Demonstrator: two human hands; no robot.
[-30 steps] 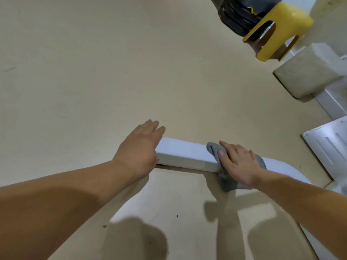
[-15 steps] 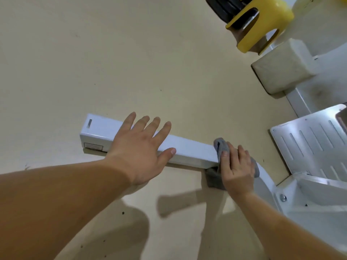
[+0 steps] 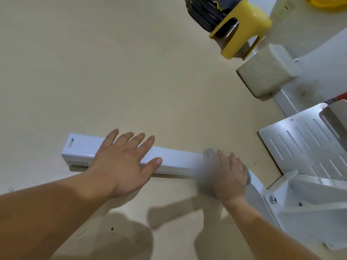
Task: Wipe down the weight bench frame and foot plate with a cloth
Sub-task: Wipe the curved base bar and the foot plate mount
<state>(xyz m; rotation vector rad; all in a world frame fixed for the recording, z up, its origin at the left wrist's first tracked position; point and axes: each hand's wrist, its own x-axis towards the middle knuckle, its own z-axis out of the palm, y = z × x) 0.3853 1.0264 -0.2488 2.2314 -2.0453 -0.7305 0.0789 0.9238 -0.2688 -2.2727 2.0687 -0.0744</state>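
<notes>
A white square frame bar (image 3: pixel 174 158) of the weight bench lies low across the beige floor, its open end at the left. My left hand (image 3: pixel 124 162) rests flat on the bar with fingers spread. My right hand (image 3: pixel 230 175) presses a grey cloth (image 3: pixel 207 153) onto the bar where it bends toward the bench base; the hand and cloth are blurred by motion. The slotted metal foot plate (image 3: pixel 304 143) stands tilted at the right, apart from both hands.
A bolted white bracket (image 3: pixel 293 201) joins the bar to the bench at lower right. A pale padded block (image 3: pixel 266 72) and another white frame leg sit at upper right, with a yellow stool (image 3: pixel 244 29) and dark weight plates (image 3: pixel 202 10) behind. Bare floor spreads left.
My right hand has slid the cloth a little to the left along the bar. My left hand stays flat on the bar. The view has shifted slightly.
</notes>
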